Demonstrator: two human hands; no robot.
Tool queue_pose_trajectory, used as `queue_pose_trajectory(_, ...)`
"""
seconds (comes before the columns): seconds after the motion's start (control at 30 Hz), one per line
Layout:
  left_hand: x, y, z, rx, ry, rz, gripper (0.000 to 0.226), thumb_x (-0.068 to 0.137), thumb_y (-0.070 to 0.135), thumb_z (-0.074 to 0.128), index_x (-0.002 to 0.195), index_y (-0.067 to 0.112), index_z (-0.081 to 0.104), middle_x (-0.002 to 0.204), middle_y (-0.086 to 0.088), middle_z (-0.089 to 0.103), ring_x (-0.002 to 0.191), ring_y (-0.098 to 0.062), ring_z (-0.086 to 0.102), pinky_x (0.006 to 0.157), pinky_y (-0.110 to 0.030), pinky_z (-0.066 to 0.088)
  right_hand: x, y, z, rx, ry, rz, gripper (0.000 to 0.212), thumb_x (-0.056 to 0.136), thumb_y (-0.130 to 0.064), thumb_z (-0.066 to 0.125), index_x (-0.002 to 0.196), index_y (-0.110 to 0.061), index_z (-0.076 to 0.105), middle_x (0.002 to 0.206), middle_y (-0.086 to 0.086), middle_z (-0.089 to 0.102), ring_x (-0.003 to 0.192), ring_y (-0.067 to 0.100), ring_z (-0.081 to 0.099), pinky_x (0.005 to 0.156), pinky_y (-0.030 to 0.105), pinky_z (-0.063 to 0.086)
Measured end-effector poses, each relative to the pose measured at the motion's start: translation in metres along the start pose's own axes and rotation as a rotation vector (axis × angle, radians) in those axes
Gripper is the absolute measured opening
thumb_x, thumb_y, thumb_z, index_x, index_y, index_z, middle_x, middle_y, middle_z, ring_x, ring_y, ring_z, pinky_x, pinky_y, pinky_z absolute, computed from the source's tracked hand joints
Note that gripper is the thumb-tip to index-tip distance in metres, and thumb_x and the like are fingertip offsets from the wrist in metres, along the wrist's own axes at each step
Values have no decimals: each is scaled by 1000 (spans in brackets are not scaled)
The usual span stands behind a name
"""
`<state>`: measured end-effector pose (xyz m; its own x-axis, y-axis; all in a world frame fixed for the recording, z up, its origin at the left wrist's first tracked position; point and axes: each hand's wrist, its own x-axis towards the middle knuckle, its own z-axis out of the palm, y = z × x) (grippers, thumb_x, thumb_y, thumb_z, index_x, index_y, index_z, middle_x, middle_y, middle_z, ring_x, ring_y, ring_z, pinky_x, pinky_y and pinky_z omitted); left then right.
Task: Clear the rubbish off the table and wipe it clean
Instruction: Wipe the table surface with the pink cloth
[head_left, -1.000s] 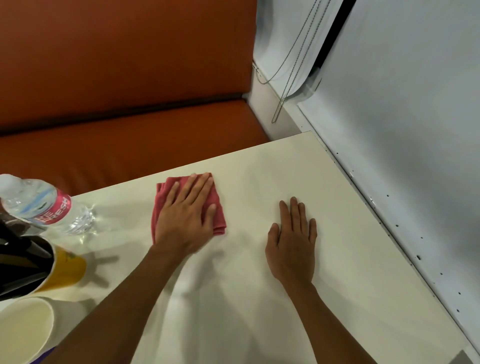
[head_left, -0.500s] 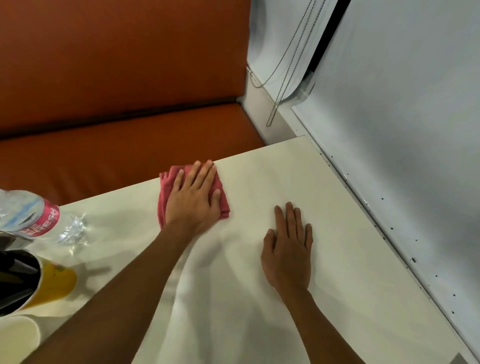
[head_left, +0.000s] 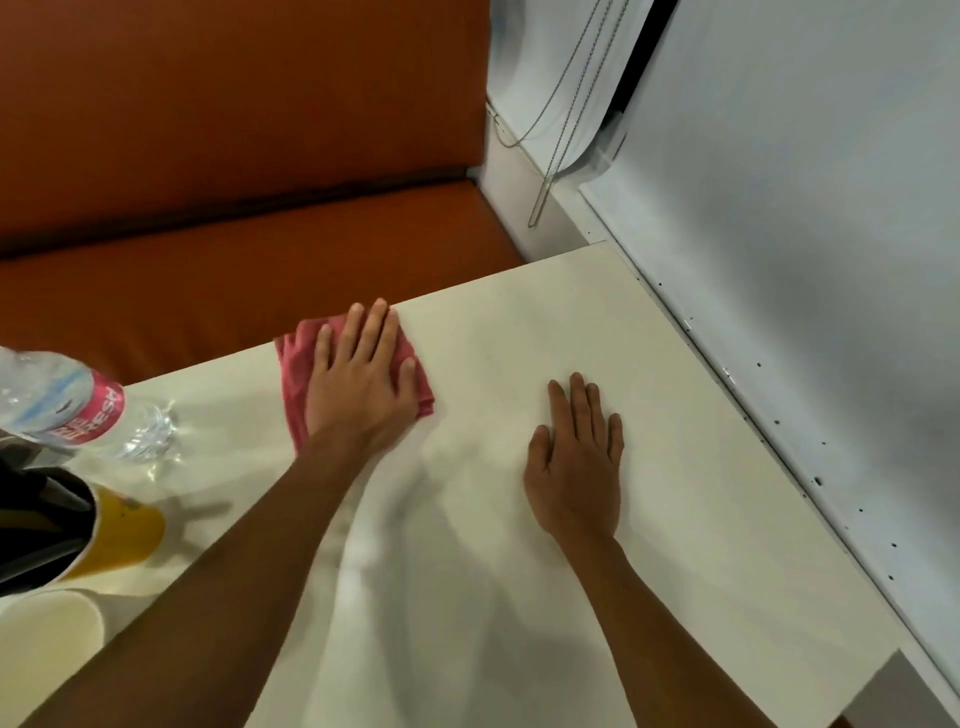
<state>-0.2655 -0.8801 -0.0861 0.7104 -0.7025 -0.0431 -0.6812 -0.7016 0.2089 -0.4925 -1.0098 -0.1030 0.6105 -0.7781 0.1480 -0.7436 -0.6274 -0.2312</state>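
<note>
Since a second ago the left hand (head_left: 363, 384) has slid the pink-red folded cloth (head_left: 296, 379) away from the body, so the cloth's far corner now reaches the far edge of the cream-coloured desk (head_left: 701, 493), while the right hand (head_left: 574, 467) has kept its place. At the far left, cut by the lower edge of the view, stands a white paper cup (head_left: 47, 634). Just behind it is a yellow paper cup (head_left: 127, 535) with something dark inside that cannot be made out. Beyond these is a clear plastic bottle with a pink label (head_left: 67, 405); its base sits on the desk, near the cloth but apart from it, and its neck runs out of view. Next comes the cloth, flat on the desk at its far edge, with the left hand pressing on top; its fingers (head_left: 382, 332) lie straight and slightly spread, gripping nothing. Well to the right of the cloth, the right hand rests palm down on bare desk, fingers (head_left: 579, 400) straight and close together, holding nothing. Behind the desk runs an orange padded bench (head_left: 234, 249). Along the desk's right edge stands a white wall panel (head_left: 805, 260), and a metal bead cord (head_left: 558, 114) hangs in the corner above.
</note>
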Motion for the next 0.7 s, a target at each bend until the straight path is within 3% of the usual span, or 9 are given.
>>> queue_pose_trajectory(0.13,-4,62,20,36,-14,70,75,105,59,-4,168,19,-5,175,-2,-13,161,-26,-17,130,-53,-1,-1,6,-1,100,9,11,62,102,-35,25,161,-23,40,172,0,28,161,17,18,132,46,12)
queue_pose_trajectory(0.33,-126,97,27,-13,-57,251,69,110,52,8,168,14,4,175,-7,-6,162,-31,-11,129,-55,0,1,13,-17,610,-26,186,55,102,-31,35,150,-17,56,161,-3,48,155,10,32,132,43,13)
queue_pose_trajectory(0.47,-188,93,27,-107,-94,323,67,110,46,20,168,15,4,176,-3,-7,161,-21,-17,130,-52,-6,-17,-5,-32,763,10,225,43,106,-23,46,146,-15,60,155,-4,54,152,11,37,129,48,24)
queue_pose_trajectory(0.53,-206,76,24,-267,-55,305,65,107,35,37,167,15,21,176,0,11,162,-14,-5,132,-44,-3,-39,-27,-35,770,46,198,43,103,-24,46,142,-16,63,150,-3,58,147,10,43,125,46,33)
queue_pose_trajectory(0.6,-219,57,18,-465,43,202,59,100,19,50,159,15,44,169,1,35,160,-11,18,132,-36,9,-62,-48,-33,743,64,148,43,101,-22,47,140,-16,64,147,-2,61,144,11,47,121,45,38)
queue_pose_trajectory(0.7,-228,31,0,-600,175,0,53,92,14,48,143,15,61,154,1,55,149,-15,42,129,-39,25,-92,-80,-25,651,6,51,43,102,-18,47,143,-16,61,153,-3,55,149,13,41,123,45,38)
